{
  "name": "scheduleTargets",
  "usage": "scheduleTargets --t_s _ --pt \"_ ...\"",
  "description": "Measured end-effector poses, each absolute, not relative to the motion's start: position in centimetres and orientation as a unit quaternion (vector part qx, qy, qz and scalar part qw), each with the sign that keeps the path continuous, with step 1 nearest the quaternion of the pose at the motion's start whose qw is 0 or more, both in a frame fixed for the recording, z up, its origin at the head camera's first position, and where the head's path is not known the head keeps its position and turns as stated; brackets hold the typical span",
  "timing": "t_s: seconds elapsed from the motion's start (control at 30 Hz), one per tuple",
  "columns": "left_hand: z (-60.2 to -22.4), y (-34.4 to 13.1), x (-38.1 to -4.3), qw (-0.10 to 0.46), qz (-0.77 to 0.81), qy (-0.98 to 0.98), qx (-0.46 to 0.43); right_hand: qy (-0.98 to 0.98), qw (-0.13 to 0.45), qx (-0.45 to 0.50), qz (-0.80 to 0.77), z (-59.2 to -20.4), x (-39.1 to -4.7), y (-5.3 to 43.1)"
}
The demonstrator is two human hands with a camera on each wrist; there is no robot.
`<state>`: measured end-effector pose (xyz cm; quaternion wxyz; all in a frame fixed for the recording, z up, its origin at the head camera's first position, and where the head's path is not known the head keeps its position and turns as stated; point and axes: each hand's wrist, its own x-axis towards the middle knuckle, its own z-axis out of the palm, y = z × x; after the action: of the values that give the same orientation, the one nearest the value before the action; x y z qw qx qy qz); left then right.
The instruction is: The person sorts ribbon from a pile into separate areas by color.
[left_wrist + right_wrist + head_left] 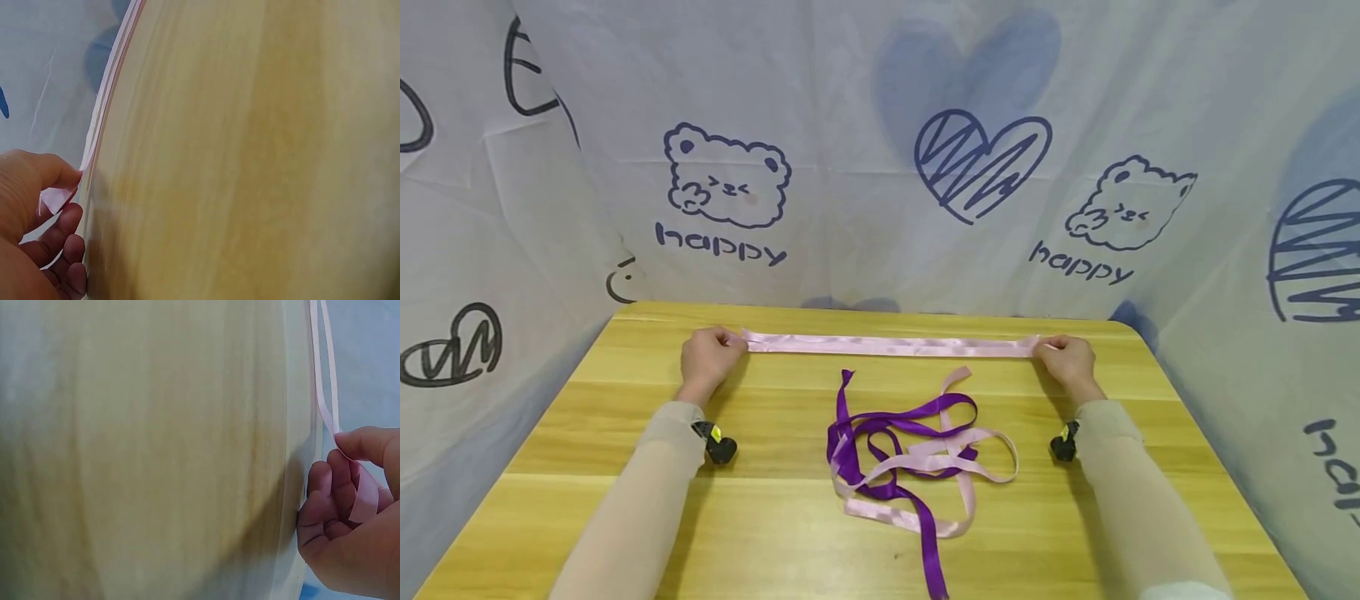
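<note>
A pink satin ribbon [891, 345] runs straight across the far part of the table, stretched between both hands. My left hand [709, 357] pinches its left end between thumb and index finger; in the left wrist view a short pink tail sticks out below the pinch. On the other side my right hand [1067, 360] pinches the right end, and a loose tail [365, 499] hangs over the curled fingers. Two strands side by side show in the right wrist view. Nearer to me lies a loose tangle of purple ribbon [929, 533] and another pink ribbon [967, 500].
The wooden table [775, 542] has rounded far corners. A white cloth [842, 233] with blue bear and heart drawings hangs behind it and at both sides. Each wrist wears a small black camera, one on the left [721, 450], one on the right [1063, 447].
</note>
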<state>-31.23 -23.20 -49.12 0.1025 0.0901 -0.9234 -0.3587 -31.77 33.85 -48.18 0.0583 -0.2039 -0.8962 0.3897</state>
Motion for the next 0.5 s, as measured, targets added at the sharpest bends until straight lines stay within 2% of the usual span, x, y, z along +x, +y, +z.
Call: scheduleTargets --t_s 0.5 --pt "-48.93 -22.82 -31.16 0.099 -0.336 -0.932 0.092 -0.91 0.07 -0.182 0.365 -48.62 -31.88 33.81"
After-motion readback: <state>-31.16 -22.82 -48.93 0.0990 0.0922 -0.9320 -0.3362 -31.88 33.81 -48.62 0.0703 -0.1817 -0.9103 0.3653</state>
